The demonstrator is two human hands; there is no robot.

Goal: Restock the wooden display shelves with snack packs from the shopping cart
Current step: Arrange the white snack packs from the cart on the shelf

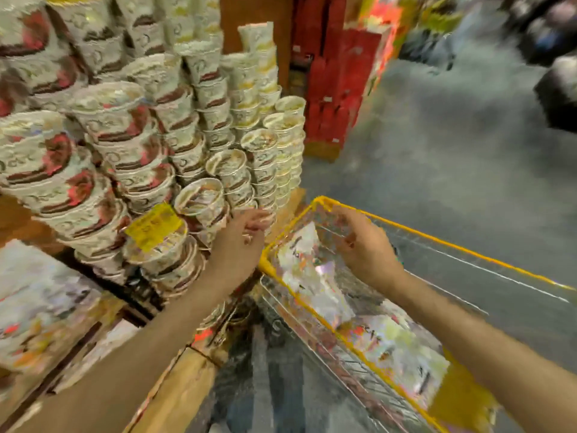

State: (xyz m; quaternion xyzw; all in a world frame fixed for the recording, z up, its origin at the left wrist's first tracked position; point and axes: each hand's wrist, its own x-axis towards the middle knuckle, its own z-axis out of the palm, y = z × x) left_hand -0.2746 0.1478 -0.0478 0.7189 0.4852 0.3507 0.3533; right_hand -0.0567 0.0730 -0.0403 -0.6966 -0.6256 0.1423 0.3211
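The frame is heavily blurred. Stacks of white snack cups [199, 126] with red and brown print fill the wooden display shelf [290, 210] on the left. My left hand [240, 242] is at the foot of the rightmost stacks, fingers curled against the cups; whether it grips one is unclear. A yellow-rimmed wire shopping cart [443, 242] stands at the right, with white snack packs [312, 276] inside. My right hand [365, 245] hangs over the cart's front end, fingers pointing down just above an upright pack. Blur hides whether they touch it.
A yellow price tag [153, 226] sits on a lower cup. More packaged goods [37, 307] lie on a lower shelf at the left. Red boxes [337, 89] are stacked beyond the shelf. Grey floor [452, 135] spreads to the right, with dark blurred shapes at the top right.
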